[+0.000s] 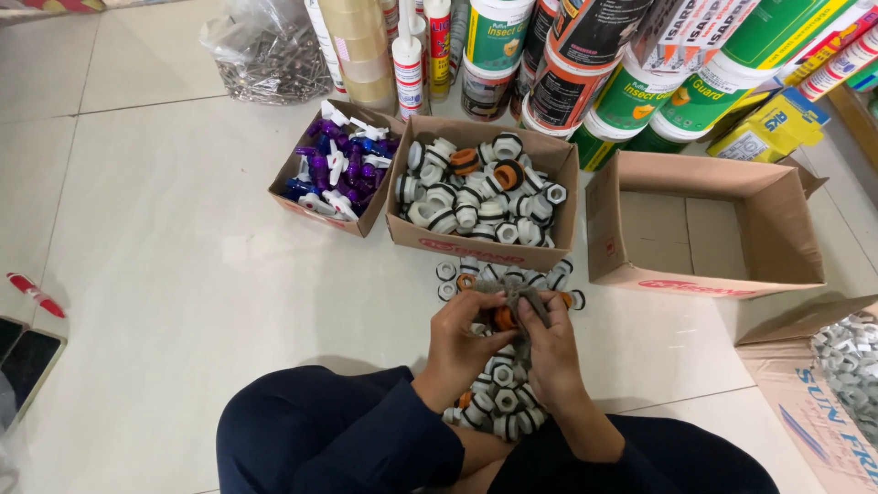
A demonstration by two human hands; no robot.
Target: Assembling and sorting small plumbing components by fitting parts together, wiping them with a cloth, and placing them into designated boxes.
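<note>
Head view, pale tiled floor (183,274) (glossy), hands (508,343) closed on grey cloth (521,291), fitting (504,317)

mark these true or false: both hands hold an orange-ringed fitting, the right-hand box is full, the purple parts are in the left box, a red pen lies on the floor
1. Both hands, left hand and right hand, hold an orange-ringed fitting: true.
2. The right-hand box is full: false, it is empty.
3. The purple parts are in the left box: true.
4. A red pen lies on the floor: true.
5. The middle box holds screws: false, it holds white fittings.
</note>
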